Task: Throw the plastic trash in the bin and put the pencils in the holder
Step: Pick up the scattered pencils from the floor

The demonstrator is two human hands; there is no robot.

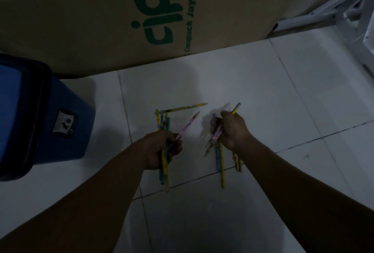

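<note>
pretty dim in here; left hand [162, 147] grips a bundle of pencils [164, 171], right hand [230, 129] is curled round another bunch [220, 163], both over the white tiled floor [263, 91]; one yellow pencil [185, 108] lies loose; blue bin [50, 127] stands left by the cardboard box [101, 20]

Left grip [162, 149] clenched, right grip [232, 131] clenched

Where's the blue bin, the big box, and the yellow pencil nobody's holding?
blue bin [79, 141], head view, front wall.
cardboard box [81, 20], head view, bare brown side.
loose yellow pencil [185, 107], head view, middle of shaft.
</note>
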